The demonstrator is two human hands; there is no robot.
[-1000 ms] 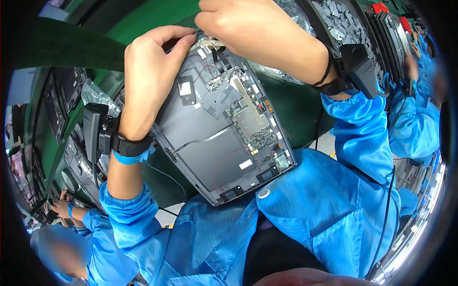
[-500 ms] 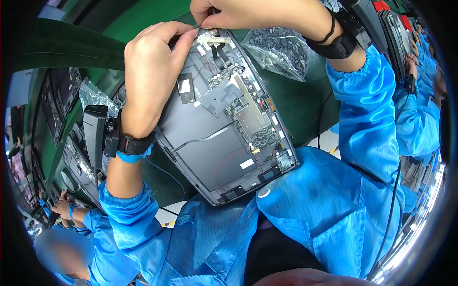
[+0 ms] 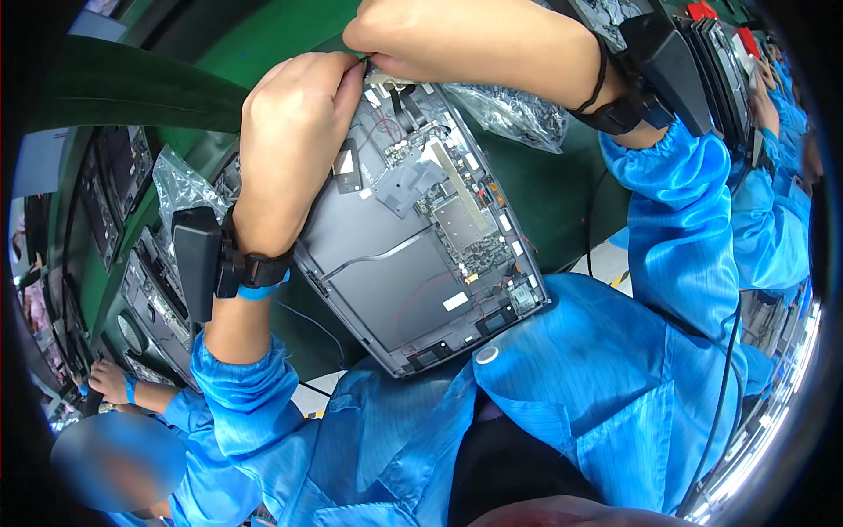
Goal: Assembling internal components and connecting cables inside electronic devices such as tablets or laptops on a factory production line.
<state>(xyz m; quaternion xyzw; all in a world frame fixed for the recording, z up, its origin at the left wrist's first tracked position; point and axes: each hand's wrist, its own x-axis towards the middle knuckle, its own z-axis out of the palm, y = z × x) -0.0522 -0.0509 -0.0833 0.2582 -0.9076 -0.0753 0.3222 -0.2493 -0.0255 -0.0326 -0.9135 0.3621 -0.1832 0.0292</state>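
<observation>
An opened grey laptop casing point(image 3: 395, 303) rests at a slant on the green bench, its near end by my lap. Inside it are a circuit board point(image 3: 463, 224), a flat ribbon cable point(image 3: 373, 256), thin red wires and a small dark plate point(image 3: 348, 176). My left hand point(image 3: 294, 132) is at the casing's far end, thumb and fingers pinched together. Opposite it, my right hand point(image 3: 408, 35) is closed too, its fingertips meeting the left ones. A tiny dark piece shows between the fingertips, too small to name. The right fingers are partly hidden.
A clear plastic bag point(image 3: 518, 114) of small black parts lies right of the casing. Another clear bag point(image 3: 183, 189) and more laptop casings point(image 3: 158, 307) are at the left. Co-workers' hands point(image 3: 107, 381) show at both sides. A dark cable point(image 3: 595, 211) hangs at the right.
Both hands have shifted slightly at the casing's far end; the left moved a little right and nearer. My right hand has turned, its fingers now more hidden. The casing has hardly moved.
</observation>
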